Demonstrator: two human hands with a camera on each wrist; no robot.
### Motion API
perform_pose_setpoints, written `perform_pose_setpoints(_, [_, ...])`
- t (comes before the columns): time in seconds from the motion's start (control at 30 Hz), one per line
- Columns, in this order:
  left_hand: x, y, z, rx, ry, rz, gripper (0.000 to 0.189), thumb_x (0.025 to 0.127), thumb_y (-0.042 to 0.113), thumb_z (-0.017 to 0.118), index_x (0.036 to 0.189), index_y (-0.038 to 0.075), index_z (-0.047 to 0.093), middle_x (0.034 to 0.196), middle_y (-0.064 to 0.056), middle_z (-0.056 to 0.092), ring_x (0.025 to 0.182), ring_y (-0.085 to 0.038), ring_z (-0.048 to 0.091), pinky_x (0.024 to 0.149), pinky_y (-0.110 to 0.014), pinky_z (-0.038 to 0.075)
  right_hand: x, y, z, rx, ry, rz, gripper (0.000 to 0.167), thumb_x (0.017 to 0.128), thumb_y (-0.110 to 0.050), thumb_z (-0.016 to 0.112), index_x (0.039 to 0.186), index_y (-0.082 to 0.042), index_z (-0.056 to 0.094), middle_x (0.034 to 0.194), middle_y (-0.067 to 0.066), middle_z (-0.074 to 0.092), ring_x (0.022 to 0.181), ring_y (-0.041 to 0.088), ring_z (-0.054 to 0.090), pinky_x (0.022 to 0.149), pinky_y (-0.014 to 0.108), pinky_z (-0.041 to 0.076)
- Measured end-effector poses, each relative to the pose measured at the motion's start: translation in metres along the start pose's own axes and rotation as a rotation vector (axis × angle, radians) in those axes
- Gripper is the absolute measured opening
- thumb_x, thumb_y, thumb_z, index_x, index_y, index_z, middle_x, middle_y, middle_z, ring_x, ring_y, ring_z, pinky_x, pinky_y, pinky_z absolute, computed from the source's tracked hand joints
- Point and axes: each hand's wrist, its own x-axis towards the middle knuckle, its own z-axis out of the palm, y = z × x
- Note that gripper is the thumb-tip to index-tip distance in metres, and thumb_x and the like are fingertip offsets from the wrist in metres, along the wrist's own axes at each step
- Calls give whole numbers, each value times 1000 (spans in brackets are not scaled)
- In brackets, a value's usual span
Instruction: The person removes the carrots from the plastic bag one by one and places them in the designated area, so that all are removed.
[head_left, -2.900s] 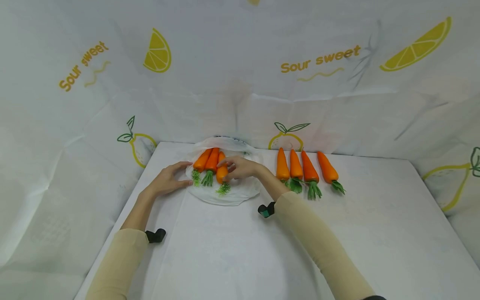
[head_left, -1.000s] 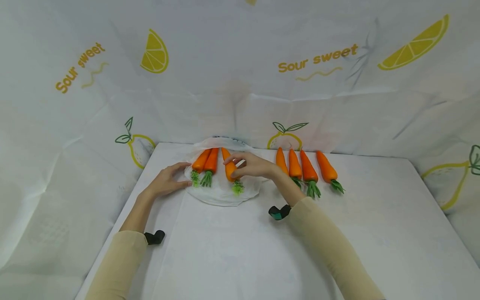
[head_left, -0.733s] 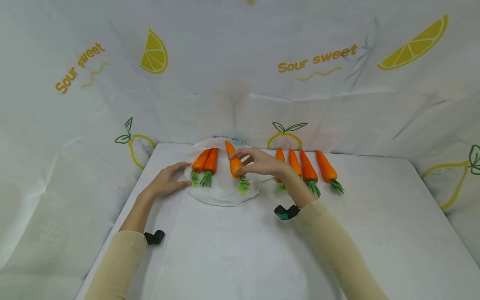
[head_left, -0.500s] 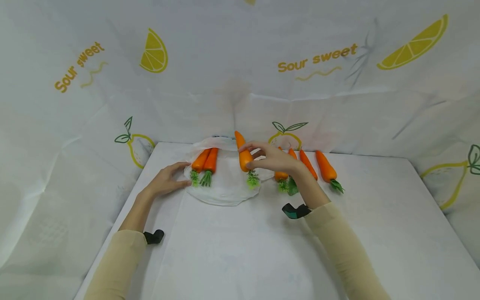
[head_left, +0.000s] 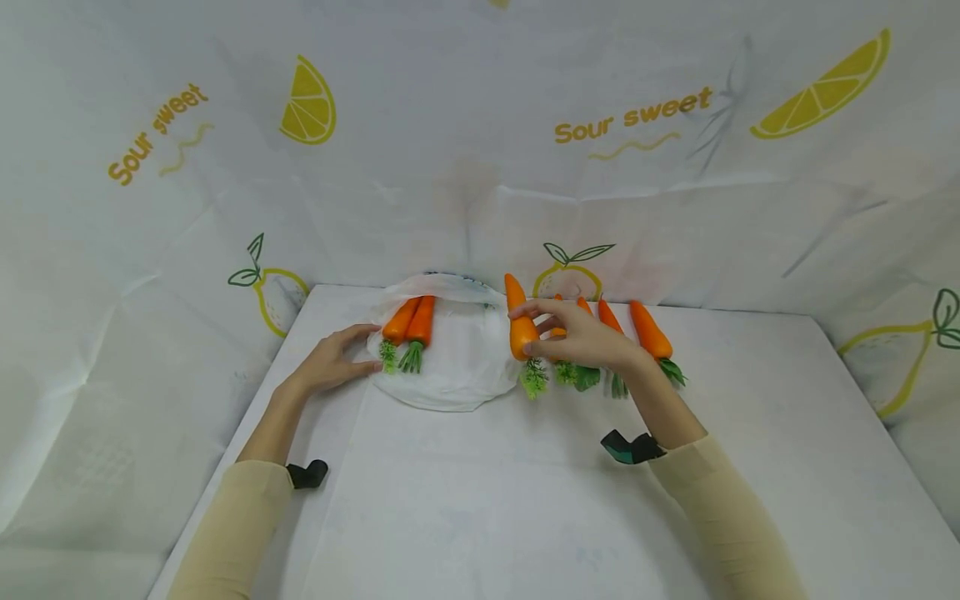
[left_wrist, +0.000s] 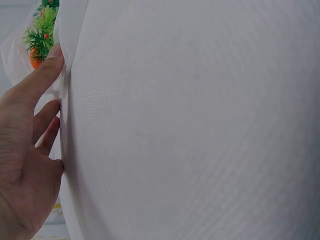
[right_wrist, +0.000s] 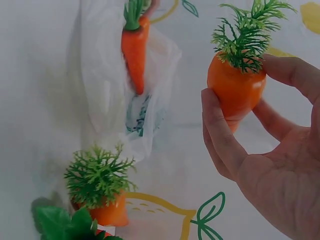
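A carrot (head_left: pixel 520 331) with feathery green leaves is pinched between the thumb and fingers of my right hand (head_left: pixel 581 337), just beyond the right rim of a thin white plastic bag (head_left: pixel 465 383). The right wrist view shows that carrot (right_wrist: pixel 235 92) close up, tip pointing away. Two carrots (head_left: pixel 422 321) lie side by side in the bag's mouth, leaves toward me. My left hand (head_left: pixel 330 365) rests at the bag's left edge, thumb and fingers apart and touching it. In the left wrist view, green leaves (left_wrist: pixel 42 35) show beyond the left thumb.
Several more carrots lie in a row to the right of the bag, partly behind my right hand; the outermost carrot (head_left: pixel 651 330) is most visible. A white cloth wall (head_left: pixel 480 225) printed with lemons rises behind the white table (head_left: pixel 465 500).
My right hand has lifted the third carrot out of the bag and carried it right, toward the row; it now sits lower than half a second ago. My left hand has stayed put.
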Motion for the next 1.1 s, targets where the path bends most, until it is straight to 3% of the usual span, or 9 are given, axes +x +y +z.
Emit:
perform_pose_setpoints(0.17, [0, -1, 0, 2, 0, 6, 75, 95, 36, 85, 159, 15, 54, 169, -18, 49, 162, -45, 37, 133, -69, 26, -19, 7, 8, -34, -13, 21, 49, 100, -21, 77, 146, -15, 62, 134, 9, 69, 123, 33, 65, 104, 40, 61])
perform_pose_setpoints(0.3, [1, -2, 0, -1, 3, 13, 74, 95, 35, 86, 159, 14, 54, 168, -18, 50, 162, -44, 37, 134, -68, 26, -32, 14, 14, -39, -27, 61, 48, 101, -23, 77, 146, -20, 62, 139, 6, 68, 132, 36, 62, 111, 50, 60])
perform_pose_setpoints(0.5, [2, -1, 0, 1, 4, 25, 74, 95, 35, 85, 159, 12, 54, 168, -19, 51, 161, -44, 38, 133, -69, 27, -45, 26, 21, -71, -44, 80, 48, 101, -27, 78, 145, -20, 63, 149, 6, 64, 135, 38, 61, 110, 53, 60])
perform_pose_setpoints(0.73, [1, -2, 0, -11, 2, 14, 75, 94, 34, 86, 159, 13, 54, 168, -19, 50, 161, -44, 38, 133, -68, 27, -54, 35, 28, -87, -81, 88, 51, 102, -29, 77, 148, -13, 62, 149, 10, 62, 130, 35, 61, 108, 51, 62])
perform_pose_setpoints(1.1, [0, -1, 0, -14, -1, 5, 76, 94, 36, 86, 159, 14, 54, 169, -18, 49, 162, -44, 36, 134, -69, 26, -57, 52, 37, -101, -131, 45, 53, 103, -27, 75, 148, -4, 59, 144, 15, 67, 126, 36, 65, 110, 59, 59])
